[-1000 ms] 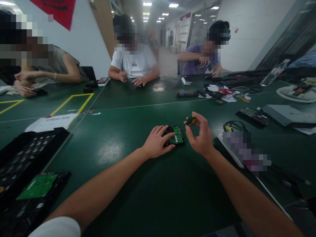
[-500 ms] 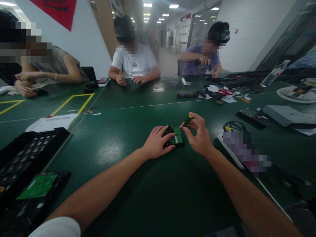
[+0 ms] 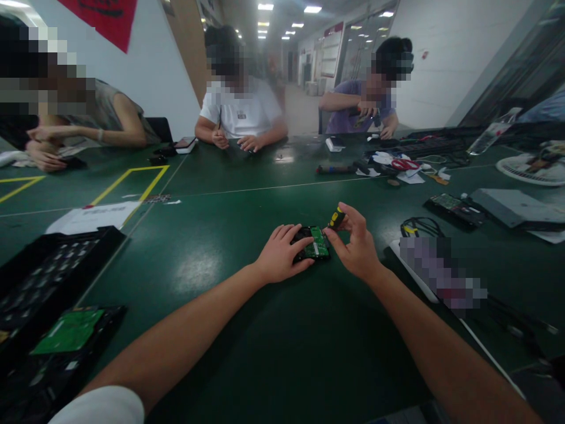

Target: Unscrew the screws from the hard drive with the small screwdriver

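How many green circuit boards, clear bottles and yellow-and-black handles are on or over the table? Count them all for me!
Green circuit boards: 3 (middle board, lower-left board, far-right board)
Clear bottles: 1 (bottle)
Yellow-and-black handles: 1 (handle)
Total: 5

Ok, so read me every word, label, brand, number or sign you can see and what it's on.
Nothing is readable.
Red banner: dark writing, blurred and cut off.
White paper: printing, too blurred.
Circuit board under the left hand: pale label, too small.
Bottle: label, too small.
White shirt: chest mark, too blurred.
Tool in the right hand: no readable text.
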### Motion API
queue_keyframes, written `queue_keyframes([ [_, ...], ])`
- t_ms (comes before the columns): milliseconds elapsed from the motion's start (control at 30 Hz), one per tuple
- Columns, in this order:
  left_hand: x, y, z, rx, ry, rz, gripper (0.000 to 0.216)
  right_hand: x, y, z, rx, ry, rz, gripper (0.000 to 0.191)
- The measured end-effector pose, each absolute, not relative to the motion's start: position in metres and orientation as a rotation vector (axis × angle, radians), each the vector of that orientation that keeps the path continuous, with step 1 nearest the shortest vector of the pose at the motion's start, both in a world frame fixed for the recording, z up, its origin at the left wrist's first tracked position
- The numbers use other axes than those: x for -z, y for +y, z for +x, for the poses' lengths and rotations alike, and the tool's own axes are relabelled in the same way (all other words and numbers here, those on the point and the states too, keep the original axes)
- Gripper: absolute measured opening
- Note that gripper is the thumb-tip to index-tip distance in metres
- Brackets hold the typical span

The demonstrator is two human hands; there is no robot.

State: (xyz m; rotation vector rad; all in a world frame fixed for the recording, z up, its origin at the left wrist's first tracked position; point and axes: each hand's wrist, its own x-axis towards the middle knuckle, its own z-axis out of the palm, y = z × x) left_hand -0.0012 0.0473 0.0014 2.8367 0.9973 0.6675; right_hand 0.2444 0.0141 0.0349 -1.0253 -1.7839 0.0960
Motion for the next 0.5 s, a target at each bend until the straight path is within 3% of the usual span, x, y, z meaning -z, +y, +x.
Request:
queue_keyframes([
  [500,-0.0013,0.0476,-0.0018,-0.635,1.005,2.864,0.062,-0.0371,0.0135,0.2439,-0.029,-1.779,-1.023,0.067],
])
